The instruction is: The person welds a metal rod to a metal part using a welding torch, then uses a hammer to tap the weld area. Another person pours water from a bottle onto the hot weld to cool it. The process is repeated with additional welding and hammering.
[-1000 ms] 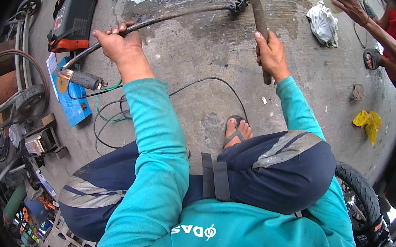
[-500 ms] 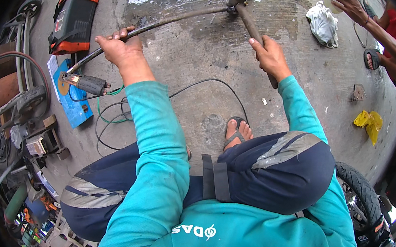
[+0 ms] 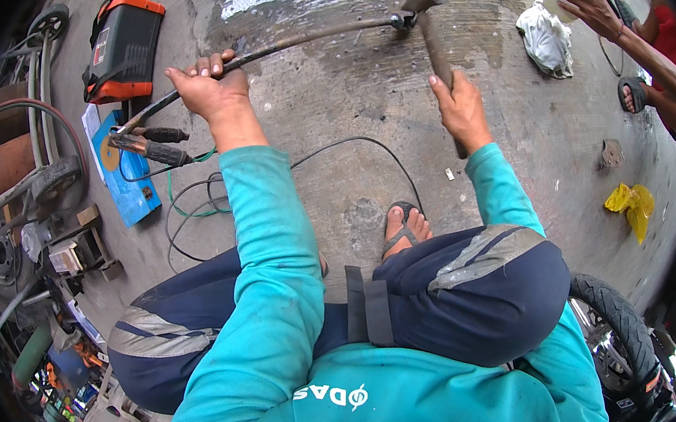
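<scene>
We squat over a wet, stained concrete floor (image 3: 343,103), knees wide in dark blue trousers (image 3: 463,305), teal sleeves reaching forward and one sandalled foot (image 3: 402,227) planted between them. Off to our left stands a wheeled cart frame (image 3: 32,119) with a jumble of metal parts below it. At the top left sits an orange and black welding machine (image 3: 123,46), well apart from our hands.

Across the floor ahead runs a long bent metal rod (image 3: 303,40), from lower left up to the top centre. Our left hand (image 3: 210,88) is wrapped around it near its left part, fingers curled tight over the bar. Our right hand (image 3: 461,107) is clamped on the wooden handle of a hammer (image 3: 433,36), whose head meets the rod's far end at the top of the view.

Below the left hand lies a blue board (image 3: 127,177) with two dark cable clamps (image 3: 151,145) resting on it, and black and green cables (image 3: 197,205) loop just beside it. A white crumpled rag (image 3: 546,39) lies to the right, and a yellow bag (image 3: 630,203) further right. Another person's hand (image 3: 587,5) reaches in at the upper right, holding a clear bottle.
</scene>
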Available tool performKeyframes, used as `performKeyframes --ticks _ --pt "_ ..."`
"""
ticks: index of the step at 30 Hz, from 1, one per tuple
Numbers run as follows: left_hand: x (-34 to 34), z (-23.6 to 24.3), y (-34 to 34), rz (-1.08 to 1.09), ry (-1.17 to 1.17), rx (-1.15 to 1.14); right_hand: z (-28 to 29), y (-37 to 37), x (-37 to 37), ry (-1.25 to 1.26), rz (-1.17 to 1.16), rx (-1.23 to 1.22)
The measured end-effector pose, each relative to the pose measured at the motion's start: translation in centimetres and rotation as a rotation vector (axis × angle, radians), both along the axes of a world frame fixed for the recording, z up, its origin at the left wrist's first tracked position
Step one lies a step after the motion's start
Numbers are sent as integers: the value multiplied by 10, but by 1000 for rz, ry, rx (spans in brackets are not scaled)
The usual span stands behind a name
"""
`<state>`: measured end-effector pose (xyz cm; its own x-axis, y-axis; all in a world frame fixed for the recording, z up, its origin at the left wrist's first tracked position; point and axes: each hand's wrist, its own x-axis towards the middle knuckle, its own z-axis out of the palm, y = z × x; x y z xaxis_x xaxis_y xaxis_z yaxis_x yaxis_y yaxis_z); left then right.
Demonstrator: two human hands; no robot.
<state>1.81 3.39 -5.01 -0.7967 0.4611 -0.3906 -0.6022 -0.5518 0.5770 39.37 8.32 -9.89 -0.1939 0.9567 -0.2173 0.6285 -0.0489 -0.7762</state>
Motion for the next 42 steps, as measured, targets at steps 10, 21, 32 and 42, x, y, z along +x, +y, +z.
performKeyframes --ticks 10,21,32,42 --pt "-9 -15 -11 -194 145 215 -36 -112 72 142 -188 -345" --pt "-36 -42 -9 -253 337 214 59 -172 109 -395 -308 -278" --pt "-58 -59 13 49 10 -51 -33 -344 318 -460 -724 -595" --pt "6 -19 4 -45 -25 -12 -16 -243 285 348 -1169 -488"
